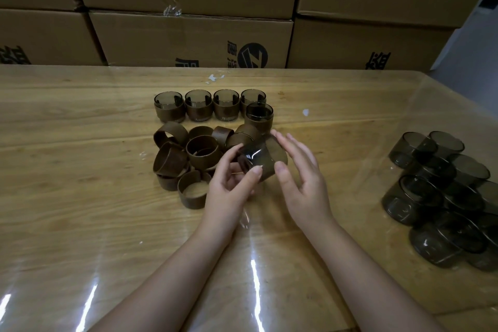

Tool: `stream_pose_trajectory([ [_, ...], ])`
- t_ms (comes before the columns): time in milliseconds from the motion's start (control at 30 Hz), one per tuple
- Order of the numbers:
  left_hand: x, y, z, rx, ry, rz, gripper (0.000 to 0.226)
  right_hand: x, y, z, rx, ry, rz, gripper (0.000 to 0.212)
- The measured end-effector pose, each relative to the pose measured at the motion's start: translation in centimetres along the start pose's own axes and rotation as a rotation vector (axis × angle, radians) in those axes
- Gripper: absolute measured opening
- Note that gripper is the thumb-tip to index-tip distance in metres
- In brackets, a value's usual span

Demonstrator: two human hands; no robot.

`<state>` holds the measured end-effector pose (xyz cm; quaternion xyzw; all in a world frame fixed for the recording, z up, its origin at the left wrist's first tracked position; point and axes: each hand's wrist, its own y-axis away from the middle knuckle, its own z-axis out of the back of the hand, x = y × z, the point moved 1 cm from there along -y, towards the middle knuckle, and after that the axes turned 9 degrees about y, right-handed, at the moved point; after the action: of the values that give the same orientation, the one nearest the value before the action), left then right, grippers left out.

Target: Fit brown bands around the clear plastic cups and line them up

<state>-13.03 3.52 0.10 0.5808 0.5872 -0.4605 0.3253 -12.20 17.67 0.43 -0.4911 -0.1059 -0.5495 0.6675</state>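
Tilted cup [262, 160] pinched by left hand [229, 188] over counter [80, 197] middle; right hand [304, 186] held open, fingers straight, just beside it. Banded cups [210, 106] lined toward far edge.

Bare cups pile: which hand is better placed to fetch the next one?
Right, probably. The bare cups lie to the right, nearest the right hand, whose straight fingers only touch the held cup; the left hand pinches that cup.

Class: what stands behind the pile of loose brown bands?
Five banded cups, four in a row, one nearer at right. The left hand and held cup hide part of the pile.
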Motion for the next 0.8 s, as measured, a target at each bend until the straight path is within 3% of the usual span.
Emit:
stream_pose_trajectory([
  [133, 0.1, 0.0, 0.0, 0.041, -0.028, 0.039, 0.044, -0.3, -0.1, 0.0, 0.058, -0.073, -0.078, 0.042],
  [300, -0.3, 0.1, -0.1, -0.019, 0.037, 0.043, 0.061, -0.4, -0.1, -0.2, 0.097, -0.158, -0.185, 0.038],
  [500, -0.6, 0.0, -0.2, -0.029, 0.028, -0.022, 0.053, -0.2, -0.1, -0.1, 0.088, -0.149, -0.175, 0.038],
  [633, -0.4, 0.0, -0.1, -0.048, 0.032, -0.061, 0.057, 0.0, -0.1, 0.2, 0.081, -0.151, -0.155, 0.049],
  [800, -0.1, -0.2, 0.0, -0.051, 0.016, -0.037, 0.057, 0.7, -0.1, 0.4, 0.031, -0.14, -0.021, 0.051],
])
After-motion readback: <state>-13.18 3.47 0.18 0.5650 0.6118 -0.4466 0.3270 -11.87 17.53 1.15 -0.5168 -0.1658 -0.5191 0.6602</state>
